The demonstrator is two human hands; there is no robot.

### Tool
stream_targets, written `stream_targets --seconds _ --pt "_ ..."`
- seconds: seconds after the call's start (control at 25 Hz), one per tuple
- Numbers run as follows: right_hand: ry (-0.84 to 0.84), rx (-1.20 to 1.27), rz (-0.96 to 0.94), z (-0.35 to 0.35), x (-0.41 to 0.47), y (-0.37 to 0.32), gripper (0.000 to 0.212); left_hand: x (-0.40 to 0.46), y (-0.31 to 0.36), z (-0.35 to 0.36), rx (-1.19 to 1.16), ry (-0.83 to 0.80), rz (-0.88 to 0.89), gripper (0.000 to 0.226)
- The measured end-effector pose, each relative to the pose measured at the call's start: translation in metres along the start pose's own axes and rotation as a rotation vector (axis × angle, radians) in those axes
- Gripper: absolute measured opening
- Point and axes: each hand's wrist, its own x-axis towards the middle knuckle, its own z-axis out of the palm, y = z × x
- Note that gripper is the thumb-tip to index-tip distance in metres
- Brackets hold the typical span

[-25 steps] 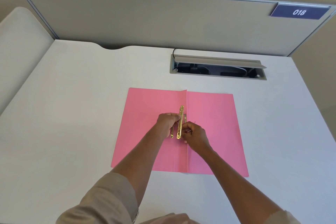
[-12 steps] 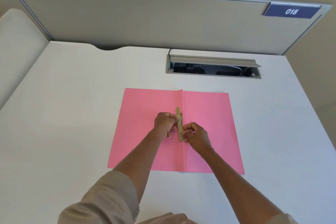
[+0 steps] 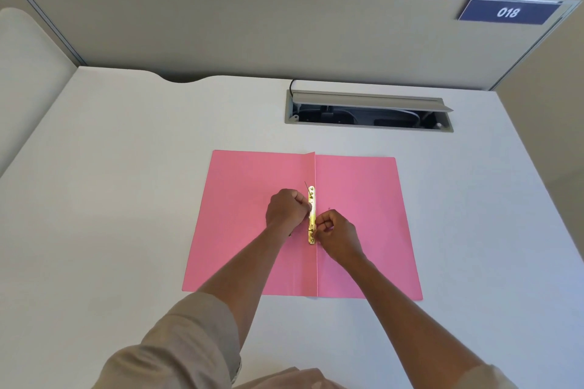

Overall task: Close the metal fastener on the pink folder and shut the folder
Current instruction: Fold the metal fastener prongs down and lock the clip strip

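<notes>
The pink folder [image 3: 363, 215] lies open and flat on the white desk, its spine fold running toward me down the middle. A gold metal fastener [image 3: 312, 215] lies along the fold, just left of it. My left hand [image 3: 286, 208] is curled at the fastener's left side, its fingertips pinching the strip near the middle. From the right, my right hand [image 3: 336, 232] presses on the fastener's lower end with bent fingers. A thin prong sticks up near the strip's far end.
An open cable hatch [image 3: 368, 110] with a raised grey lid is set into the desk [image 3: 126, 183] behind the folder. A grey partition [image 3: 252, 25] with a blue "018" sign [image 3: 507, 12] closes the far edge.
The gold strip now lies flat along the fold; a second gold piece seen beside it a second ago no longer shows. Both hands stayed on the fastener, the left moving slightly up.
</notes>
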Motion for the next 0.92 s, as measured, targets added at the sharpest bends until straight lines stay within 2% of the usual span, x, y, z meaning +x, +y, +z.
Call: stream_targets --seconds 0.2,0.36,0.52,0.68,0.92 --pt "0.003 -0.03 0.006 0.001 0.004 0.002 0.017 -0.003 -0.006 0.001 0.081 0.03 0.121 0.004" --pt "0.0 -0.053 0.0 0.0 0.006 0.003 0.017 -0.008 -0.015 0.002 0.174 0.035 0.225 0.021" --pt "-0.11 -0.071 0.071 -0.016 0.022 -0.005 0.016 -0.008 -0.016 0.004 0.315 0.049 0.309 0.026" --pt "0.002 -0.166 -0.071 -0.023 0.05 -0.03 0.008 -0.007 -0.016 0.006 0.405 0.043 0.326 0.031" --pt "-0.05 -0.271 -0.177 -0.019 0.076 -0.046 0.01 -0.005 -0.021 0.007 0.397 0.062 0.41 0.034"
